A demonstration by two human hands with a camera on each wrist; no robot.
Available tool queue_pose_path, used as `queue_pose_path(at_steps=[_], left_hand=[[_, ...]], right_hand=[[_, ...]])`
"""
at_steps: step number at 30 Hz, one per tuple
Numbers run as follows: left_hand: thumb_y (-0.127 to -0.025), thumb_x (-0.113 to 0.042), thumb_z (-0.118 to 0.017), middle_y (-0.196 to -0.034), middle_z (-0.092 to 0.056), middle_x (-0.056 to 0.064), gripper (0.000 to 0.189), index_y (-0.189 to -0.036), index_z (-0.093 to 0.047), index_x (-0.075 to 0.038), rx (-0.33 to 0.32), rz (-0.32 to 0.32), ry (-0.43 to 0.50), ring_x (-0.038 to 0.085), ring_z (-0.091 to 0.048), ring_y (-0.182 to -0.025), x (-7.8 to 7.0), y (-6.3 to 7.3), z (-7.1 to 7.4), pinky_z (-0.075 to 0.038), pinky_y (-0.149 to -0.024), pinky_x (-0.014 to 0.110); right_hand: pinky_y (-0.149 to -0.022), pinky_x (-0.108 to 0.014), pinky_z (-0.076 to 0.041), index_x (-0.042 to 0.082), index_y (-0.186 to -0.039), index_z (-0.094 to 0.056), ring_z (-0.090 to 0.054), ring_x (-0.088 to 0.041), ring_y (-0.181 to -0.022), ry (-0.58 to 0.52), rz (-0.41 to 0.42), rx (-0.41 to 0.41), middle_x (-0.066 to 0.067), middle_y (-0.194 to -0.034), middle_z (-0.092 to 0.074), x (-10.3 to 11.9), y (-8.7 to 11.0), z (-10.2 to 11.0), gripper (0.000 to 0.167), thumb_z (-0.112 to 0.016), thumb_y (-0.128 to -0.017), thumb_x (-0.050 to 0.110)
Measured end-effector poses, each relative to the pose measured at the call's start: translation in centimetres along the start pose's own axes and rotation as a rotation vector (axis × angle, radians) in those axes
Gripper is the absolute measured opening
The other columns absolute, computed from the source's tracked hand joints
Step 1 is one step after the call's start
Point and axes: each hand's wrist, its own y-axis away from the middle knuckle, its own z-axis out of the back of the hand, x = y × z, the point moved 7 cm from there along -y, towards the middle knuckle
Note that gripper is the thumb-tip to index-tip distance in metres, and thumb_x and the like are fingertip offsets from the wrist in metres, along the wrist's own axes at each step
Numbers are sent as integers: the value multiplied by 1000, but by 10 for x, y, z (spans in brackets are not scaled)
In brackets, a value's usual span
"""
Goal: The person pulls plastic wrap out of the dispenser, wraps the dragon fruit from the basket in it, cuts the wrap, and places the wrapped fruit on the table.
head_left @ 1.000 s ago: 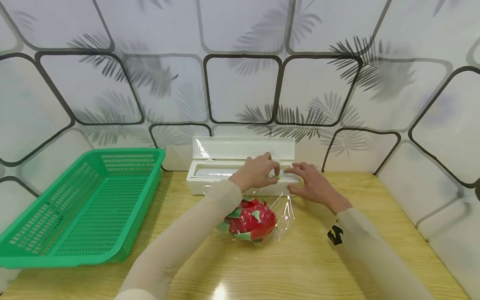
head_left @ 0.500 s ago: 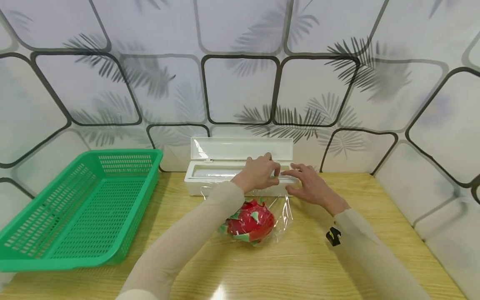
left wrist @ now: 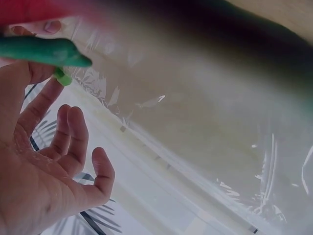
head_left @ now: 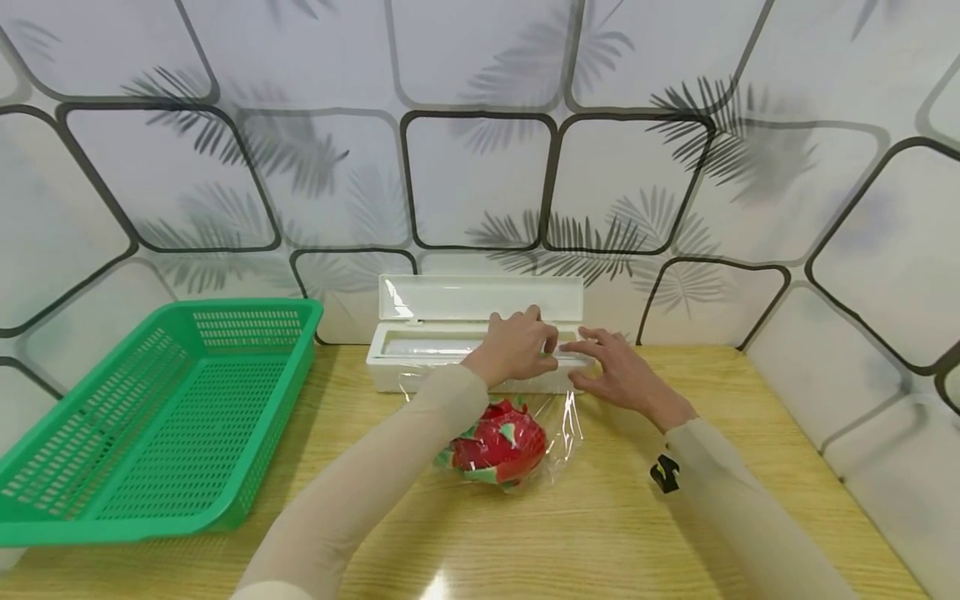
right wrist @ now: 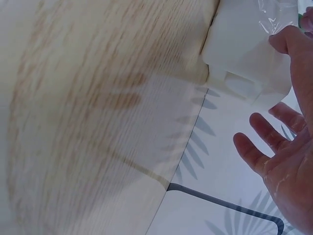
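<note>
A white cling film dispenser (head_left: 386, 377) stands against the wall, its lid (head_left: 480, 297) raised and a film roll (head_left: 423, 346) inside. Clear cling film (head_left: 567, 429) comes over its front and drapes across a red dragon fruit (head_left: 501, 446) with green scales. My left hand (head_left: 513, 346) reaches over the dispenser's front edge. Thumb and forefinger pinch a small green slider (left wrist: 62, 77) there, while the other fingers stay loosely bent. At the dispenser's right end, my right hand (head_left: 622, 371) rests its thumb on the film-covered front and extends its forefinger over the top edge.
A green plastic basket (head_left: 225, 492) sits at the left of the wooden table (head_left: 600, 533). Patterned walls (head_left: 483, 179) rise behind and at both sides. A black object (head_left: 665, 473) is at the right wrist.
The head view has shifted slightly, so everything appears a little further left. Both hands keep nearly the same places on the dispenser.
</note>
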Motion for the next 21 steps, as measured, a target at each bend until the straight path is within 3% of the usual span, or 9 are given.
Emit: queue_pose_path(at_steps=[10, 14, 21], left_hand=[[-94, -45, -64, -118, -58, 0, 17, -99, -66, -29, 10, 23, -38, 22, -62, -107, 1, 1, 0, -48, -97, 57], [-94, -47, -63, -119, -58, -1, 18, -99, -66, -30, 5, 32, -75, 22, -60, -109, 1, 1, 1, -43, -100, 63], [-96, -43, -61, -117, -60, 0, 18, -105, -67, -29, 19, 1, -78, 23, -59, -109, -2, 1, 2, -44, -99, 62]], right_hand=[[-109, -73, -36, 11, -128, -70, -59, -48, -126, -10, -36, 22, -31, -140, -57, -1, 1, -1, 39, -76, -90, 20], [-110, -74, -35, 11, -129, -70, -58, -48, -127, -2, -44, 28, -30, -141, -57, -2, 1, -1, 39, -76, -91, 19], [-110, -72, -36, 10, -128, -70, -58, -49, -126, -7, -40, 17, -31, -139, -57, -1, 2, 0, 39, -76, -90, 18]])
